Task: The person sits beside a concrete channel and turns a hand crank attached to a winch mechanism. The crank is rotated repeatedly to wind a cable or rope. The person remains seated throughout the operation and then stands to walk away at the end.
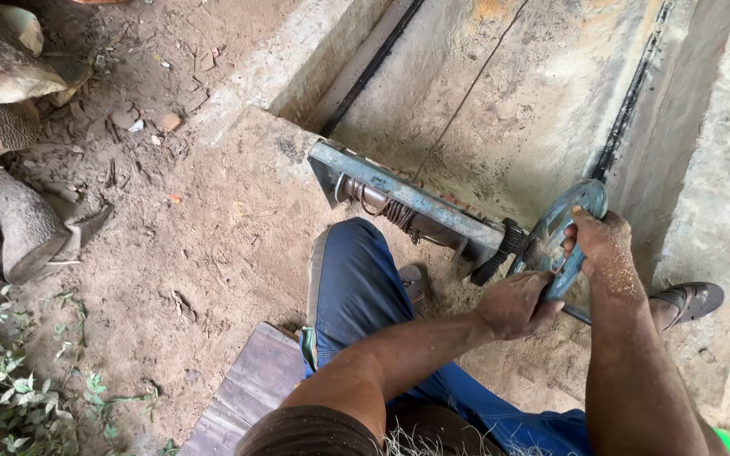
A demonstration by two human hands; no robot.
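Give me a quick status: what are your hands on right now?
Left hand and right hand both gripping the blue metal handwheel. Wheel sits on a winch frame with wound cable. Nothing blocking the wheel; sawdust all around.

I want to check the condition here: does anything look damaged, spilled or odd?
Sawdust clings to the right hand and forearm, and lies around the hand wheel that both hands grip; left hand is below. Nothing looks broken.

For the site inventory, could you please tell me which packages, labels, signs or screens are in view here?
None are in view: only a metal winch frame with a hand wheel held by both hands, logs and bare ground.
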